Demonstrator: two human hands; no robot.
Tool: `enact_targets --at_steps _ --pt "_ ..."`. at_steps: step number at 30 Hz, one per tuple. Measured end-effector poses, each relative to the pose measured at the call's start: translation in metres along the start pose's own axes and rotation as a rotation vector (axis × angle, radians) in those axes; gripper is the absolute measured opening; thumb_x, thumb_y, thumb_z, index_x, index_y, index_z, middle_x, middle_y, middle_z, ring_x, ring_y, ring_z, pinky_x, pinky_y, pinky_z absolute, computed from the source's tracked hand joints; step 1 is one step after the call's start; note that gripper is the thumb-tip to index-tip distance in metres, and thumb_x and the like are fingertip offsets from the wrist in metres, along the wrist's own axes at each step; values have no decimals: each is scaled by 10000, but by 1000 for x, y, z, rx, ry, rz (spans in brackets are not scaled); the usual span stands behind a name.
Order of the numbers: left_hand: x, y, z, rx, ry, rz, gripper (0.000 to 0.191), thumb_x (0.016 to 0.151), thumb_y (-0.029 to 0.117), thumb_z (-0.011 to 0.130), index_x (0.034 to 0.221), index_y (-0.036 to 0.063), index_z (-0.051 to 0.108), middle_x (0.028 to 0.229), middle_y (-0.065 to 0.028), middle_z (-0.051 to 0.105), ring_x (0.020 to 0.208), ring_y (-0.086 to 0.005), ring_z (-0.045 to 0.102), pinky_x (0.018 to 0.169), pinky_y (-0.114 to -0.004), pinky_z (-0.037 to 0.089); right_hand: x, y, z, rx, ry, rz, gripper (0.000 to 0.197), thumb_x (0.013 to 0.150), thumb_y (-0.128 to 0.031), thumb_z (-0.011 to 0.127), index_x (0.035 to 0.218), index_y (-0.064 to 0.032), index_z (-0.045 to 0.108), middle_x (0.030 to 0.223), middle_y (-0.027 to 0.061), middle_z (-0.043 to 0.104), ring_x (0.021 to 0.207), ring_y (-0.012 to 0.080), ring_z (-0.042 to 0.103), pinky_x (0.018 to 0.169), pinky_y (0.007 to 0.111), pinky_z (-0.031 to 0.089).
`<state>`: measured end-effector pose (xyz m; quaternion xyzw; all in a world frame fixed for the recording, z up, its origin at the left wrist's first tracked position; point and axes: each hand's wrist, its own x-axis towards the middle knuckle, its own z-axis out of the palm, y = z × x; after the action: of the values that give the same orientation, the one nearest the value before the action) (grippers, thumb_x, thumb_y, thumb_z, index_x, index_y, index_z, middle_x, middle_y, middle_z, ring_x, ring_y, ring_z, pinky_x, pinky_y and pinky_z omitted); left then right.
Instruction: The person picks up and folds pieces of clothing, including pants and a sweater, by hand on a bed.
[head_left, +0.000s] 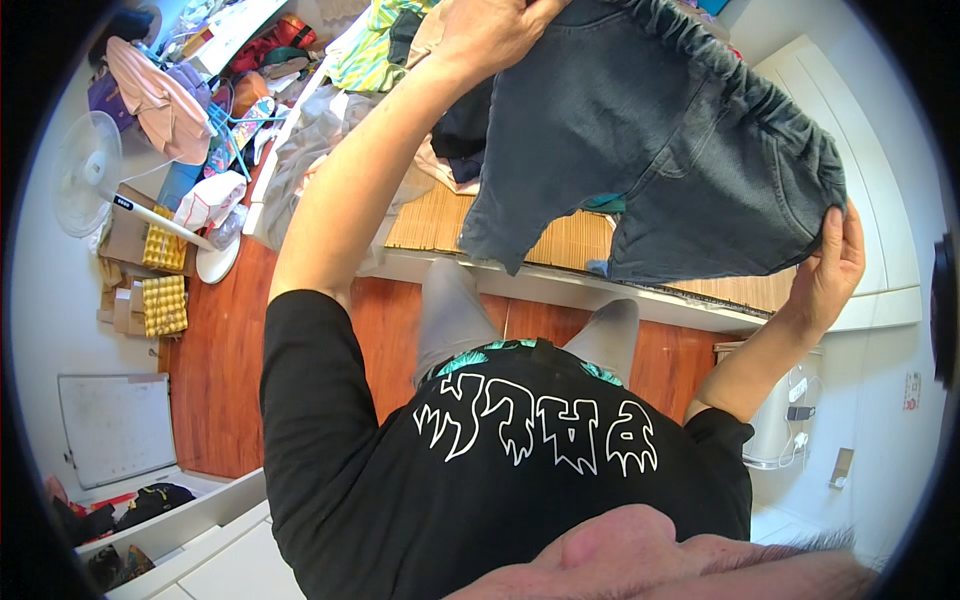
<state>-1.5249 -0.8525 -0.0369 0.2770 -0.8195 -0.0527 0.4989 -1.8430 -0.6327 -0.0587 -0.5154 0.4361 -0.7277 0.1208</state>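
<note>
A pair of dark grey denim shorts (577, 127) hangs spread out in front of me, above the bed. Its gathered elastic waistband (757, 82) runs along the upper right, and both legs hang toward me. My left hand (491, 34) is at the top of the picture, gripping the upper left part of the shorts; its fingertips are partly cut off by the frame. At the right end of the waistband, my right hand (836, 251) pinches the fabric between thumb and fingers. Beneath the shorts lies a bamboo mat (424, 217), with dark clothes (461, 135) on it.
Yellow-green striped cloth (367, 45) and sheer grey fabric (319, 135) lie on the bed's left side. A white standing fan (94, 165) is on the left, near yellow egg trays (165, 306). An open drawer (180, 517) holds clothes at lower left. A white cabinet (780, 420) stands right.
</note>
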Motion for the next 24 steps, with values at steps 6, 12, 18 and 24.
enact_targets --at_steps 6,12,18,24 --pt "15 8 8 187 -105 -60 345 911 305 478 1078 28 599 919 -282 622 903 -435 601 814 -497 461 12 -2 -1 -117 31 -53 298 924 -55 563 1164 121 542 1049 162 636 934 169 618 837 249 472" --pt "19 13 7 244 -188 -128 348 912 304 474 1066 12 585 973 -280 616 943 -424 595 835 -495 456 13 9 -4 -111 -22 -42 287 931 -43 549 1175 106 546 1069 151 636 957 165 614 857 253 471" --pt "15 -4 22 242 -129 -100 330 905 299 484 1069 36 598 981 -267 620 955 -415 595 832 -498 456 13 19 0 -115 -3 -48 284 922 -47 569 1171 90 557 1081 137 634 988 161 601 884 257 457" --pt "4 -15 25 184 -22 -78 260 867 273 524 959 57 635 867 -236 628 842 -413 602 733 -468 472 11 23 1 -105 -8 -60 292 925 -39 559 1189 85 552 1076 142 642 976 154 618 869 242 476"
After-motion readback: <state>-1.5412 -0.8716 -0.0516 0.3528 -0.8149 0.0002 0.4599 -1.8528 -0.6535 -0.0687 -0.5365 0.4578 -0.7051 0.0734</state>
